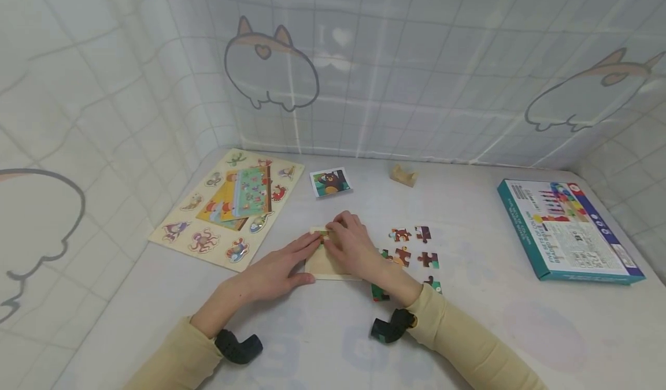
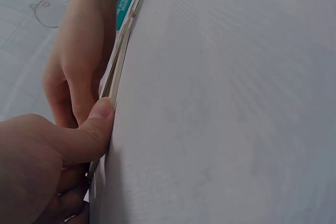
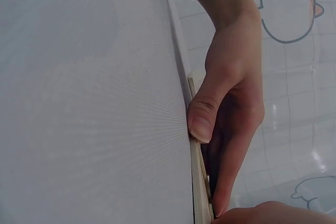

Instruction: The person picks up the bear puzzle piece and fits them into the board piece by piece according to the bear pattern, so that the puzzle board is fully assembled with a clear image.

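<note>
**Puzzle piece (image 1: 325, 236) worked in wooden tray (image 1: 329, 267), both hands at it**

Left hand (image 1: 276, 271): fingers stretched out, nothing gripped; fingertips laid by the piece at the tray's far left corner, thumb pressed to the tray's edge. Right hand (image 1: 356, 248): fingers bent over the tray, piece sitting by the thumb and index tips; whether it is pinched or just pushed cannot be told. Much of the tray floor nearer the wrists is left bare.

Loose pieces (image 1: 429, 260) are spread just right of the right hand, some partly hidden by it. Beyond both hands, a bear card (image 1: 331, 182) is placed; farther off and to the right of the right hand, a small wooden block (image 1: 403, 175). Left of and beyond the left hand, an animal board (image 1: 221, 245) is seen, with two overlapping picture sheets (image 1: 253, 190) laid on top. Well right of the right hand, a teal-sided box (image 1: 577, 234) is set flat on the table (image 1: 322, 332). Black gadgets (image 1: 239, 348) are worn at both wrists, by beige sleeves (image 1: 468, 332).
</note>
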### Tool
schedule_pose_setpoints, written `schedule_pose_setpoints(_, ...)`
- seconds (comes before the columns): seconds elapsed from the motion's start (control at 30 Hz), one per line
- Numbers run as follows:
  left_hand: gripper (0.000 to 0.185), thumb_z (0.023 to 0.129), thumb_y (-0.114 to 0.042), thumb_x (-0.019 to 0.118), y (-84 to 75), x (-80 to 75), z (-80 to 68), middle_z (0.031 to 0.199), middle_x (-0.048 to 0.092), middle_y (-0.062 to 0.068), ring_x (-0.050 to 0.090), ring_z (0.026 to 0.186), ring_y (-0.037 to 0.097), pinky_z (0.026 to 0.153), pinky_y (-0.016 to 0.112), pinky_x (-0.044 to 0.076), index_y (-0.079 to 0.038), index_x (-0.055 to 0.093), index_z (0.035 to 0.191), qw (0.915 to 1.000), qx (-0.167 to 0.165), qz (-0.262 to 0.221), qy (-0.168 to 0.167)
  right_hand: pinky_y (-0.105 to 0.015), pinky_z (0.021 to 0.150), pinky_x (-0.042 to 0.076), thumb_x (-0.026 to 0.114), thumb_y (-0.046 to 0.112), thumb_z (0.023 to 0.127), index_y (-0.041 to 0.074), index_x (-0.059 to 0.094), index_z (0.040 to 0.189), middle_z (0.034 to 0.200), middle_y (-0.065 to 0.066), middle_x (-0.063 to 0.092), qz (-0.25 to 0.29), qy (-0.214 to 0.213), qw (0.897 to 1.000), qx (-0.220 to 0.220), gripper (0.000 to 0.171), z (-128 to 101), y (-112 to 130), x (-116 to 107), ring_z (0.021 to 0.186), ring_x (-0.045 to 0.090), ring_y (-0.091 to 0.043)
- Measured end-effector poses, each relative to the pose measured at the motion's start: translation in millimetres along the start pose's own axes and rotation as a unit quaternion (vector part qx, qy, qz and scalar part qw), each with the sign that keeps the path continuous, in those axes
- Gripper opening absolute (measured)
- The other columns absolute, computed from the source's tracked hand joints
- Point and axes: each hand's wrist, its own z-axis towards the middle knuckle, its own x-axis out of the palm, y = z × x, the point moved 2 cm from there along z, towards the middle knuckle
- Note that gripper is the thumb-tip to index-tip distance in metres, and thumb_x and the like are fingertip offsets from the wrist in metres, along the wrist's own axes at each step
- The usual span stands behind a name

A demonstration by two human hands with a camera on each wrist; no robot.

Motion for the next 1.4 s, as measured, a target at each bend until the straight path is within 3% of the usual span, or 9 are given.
schedule_pose_setpoints(0.2,0.075,0.091,-0.046,0.056,-0.7,0.4,-0.4,0.157,0.014,-0.004,0.015,0.143,0.016,0.111,0.041,0.031,-0.019,0.02,0.151,1.0,0.002,-0.008,-0.001,-0.036,0.088,0.042,0.063,0.022,0.088,0.007,0.06,0.122,0.117,-0.006,0.048,-0.002,0.002,1.0,0.006,0.036,-2,2,-3,0.108,0.044,-0.02)
schedule_pose_setpoints(0.47,0.074,0.091,-0.044,0.057,-0.7,0.0,0.2,0.157,0.015,-0.002,0.017,0.143,0.019,0.11,0.042,0.031,-0.017,0.022,0.15,0.9998,0.016,-0.009,-0.008,-0.042,0.091,0.04,0.068,0.016,0.084,0.007,0.058,0.123,0.116,-0.005,0.053,0.018,-0.045,0.999,-0.024,0.041,-18,-4,-27,0.109,0.046,-0.023)
schedule_pose_setpoints(0.7,0.074,0.091,-0.041,0.058,-0.7,-0.5,0.5,0.157,0.015,-0.001,0.016,0.143,0.021,0.111,0.043,0.03,-0.016,0.022,0.15,0.9997,0.02,-0.013,-0.009,-0.033,0.08,0.045,0.068,0.018,0.086,0.006,0.062,0.117,0.113,-0.002,0.057,0.047,-0.06,0.997,-0.003,0.034,-39,-34,-51,0.103,0.047,-0.018)
schedule_pose_setpoints(0.83,0.073,0.091,-0.042,0.057,-0.8,-0.2,0.9,0.157,0.013,-0.004,0.014,0.143,0.019,0.112,0.041,0.028,-0.017,0.022,0.15,0.9997,0.017,-0.016,-0.006,-0.035,0.076,0.048,0.067,0.016,0.086,0.005,0.063,0.114,0.112,-0.005,0.059,0.059,-0.076,0.995,-0.013,0.03,-51,-54,-67,0.101,0.05,-0.022)
schedule_pose_setpoints(1.1,0.073,0.091,-0.043,0.056,0.2,1.0,1.2,0.157,0.013,-0.004,0.015,0.143,0.019,0.112,0.04,0.028,-0.017,0.022,0.15,0.9997,0.018,-0.014,-0.005,-0.043,0.088,0.043,0.067,0.016,0.088,0.007,0.063,0.115,0.117,-0.001,0.057,0.071,-0.069,0.995,0.014,0.029,-68,-91,-88,0.112,0.046,-0.02)
schedule_pose_setpoints(1.4,0.073,0.091,-0.043,0.058,2.1,1.5,1.3,0.157,0.014,-0.004,0.015,0.143,0.018,0.112,0.04,0.028,-0.017,0.023,0.15,0.9997,0.018,-0.013,-0.009,-0.043,0.092,0.041,0.066,0.015,0.088,0.007,0.063,0.117,0.116,-0.003,0.058,0.059,-0.057,0.996,0.019,0.03,-71,-112,-88,0.11,0.046,-0.021)
